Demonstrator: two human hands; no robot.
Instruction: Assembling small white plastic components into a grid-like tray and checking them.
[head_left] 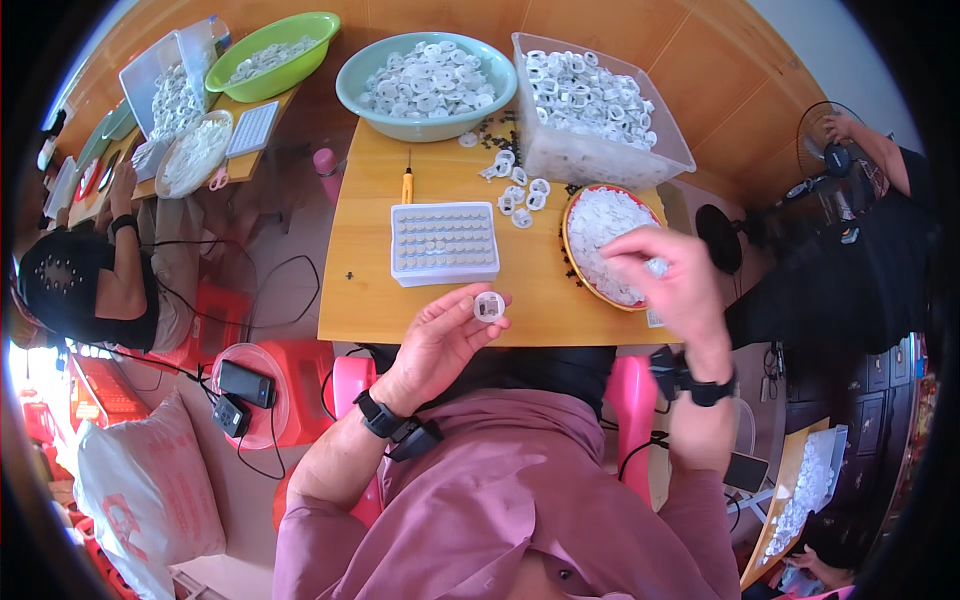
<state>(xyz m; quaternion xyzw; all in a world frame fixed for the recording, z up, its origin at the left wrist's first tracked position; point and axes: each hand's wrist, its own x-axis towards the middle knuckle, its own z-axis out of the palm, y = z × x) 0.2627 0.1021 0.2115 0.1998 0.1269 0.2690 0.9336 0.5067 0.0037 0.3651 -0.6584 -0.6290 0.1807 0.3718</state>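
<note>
Right fingers [640, 262] hiding tray [580, 262] pieces

Pink shirt [520, 500], sleeves short. Black wristband with cabled sensor beside each hand: left [440, 335], right [670, 275].

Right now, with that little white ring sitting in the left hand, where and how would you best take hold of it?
Probably by its outer rim, coming from the right, the side away from the palm. The small white ring stands at the fingertips of the left hand, its flat round face toward the camera and its right edge bare. The right hand is over the red-rimmed tray.
</note>
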